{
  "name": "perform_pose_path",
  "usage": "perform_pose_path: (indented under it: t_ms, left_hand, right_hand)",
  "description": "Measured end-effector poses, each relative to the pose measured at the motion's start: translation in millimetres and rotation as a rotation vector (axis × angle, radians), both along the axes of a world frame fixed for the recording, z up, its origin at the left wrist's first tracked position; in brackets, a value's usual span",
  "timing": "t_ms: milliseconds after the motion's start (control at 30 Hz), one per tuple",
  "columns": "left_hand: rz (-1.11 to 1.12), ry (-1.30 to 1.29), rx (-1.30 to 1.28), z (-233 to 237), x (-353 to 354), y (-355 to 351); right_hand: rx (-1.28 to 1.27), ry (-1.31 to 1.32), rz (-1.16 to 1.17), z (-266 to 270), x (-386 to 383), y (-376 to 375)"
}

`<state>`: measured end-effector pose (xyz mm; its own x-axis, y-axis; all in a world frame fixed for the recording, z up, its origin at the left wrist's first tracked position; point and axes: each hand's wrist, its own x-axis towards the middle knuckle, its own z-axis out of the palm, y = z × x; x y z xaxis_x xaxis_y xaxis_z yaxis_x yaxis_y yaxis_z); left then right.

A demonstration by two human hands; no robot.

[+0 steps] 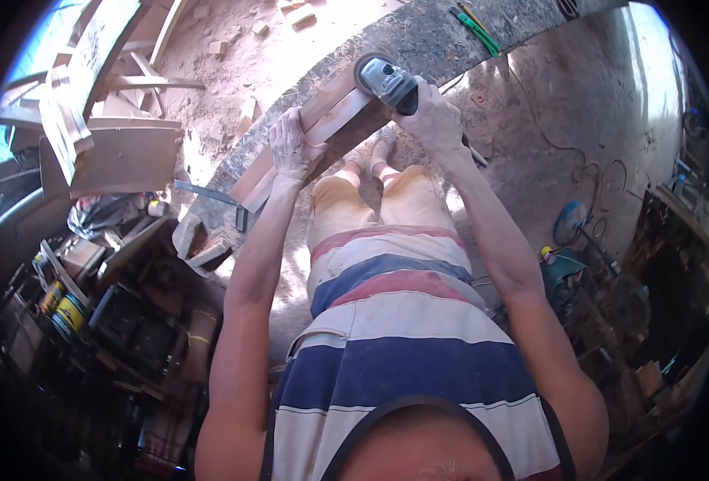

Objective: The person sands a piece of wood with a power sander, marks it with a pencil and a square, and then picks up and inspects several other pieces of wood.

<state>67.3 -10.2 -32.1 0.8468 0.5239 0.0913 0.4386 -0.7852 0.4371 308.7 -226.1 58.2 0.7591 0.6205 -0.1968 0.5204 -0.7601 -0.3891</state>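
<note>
wood on bench, grinder at right end

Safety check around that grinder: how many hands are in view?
2. The left hand is on the wood, and the right hand is at the rear end of the grinder. No other hand shows, though the dark edges could hide one.

Green-handled tool, scattered wood blocks, yellow can amid clutter
</note>
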Motion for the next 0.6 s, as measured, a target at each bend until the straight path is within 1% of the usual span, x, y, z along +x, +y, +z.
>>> perform_pose_path:
  t_ms: [200,233,333,533,600]
  left_hand:
    - [-0.004,0.002,0.003,-8,-2,2]
    - [-0.005,0.003,0.003,-8,-2,3]
    - [0.013,0.051,-0.018,-6,-2,2]
    - [-0.011,0.02,0.021,-9,-4,4]
    - [-0.003,-0.001,0.015,-9,-2,2]
  right_hand:
    - [-0.012,0.012,-0.042,5,-3,3]
    - [-0.031,0.051,-0.028,11,-4,6]
    - [0.003,0.037,0.043,2,-5,5]
    - [-0.007,0.003,-0.05,3,-10,5]
    - [0.002,0.012,0.004,-1,-11,5]
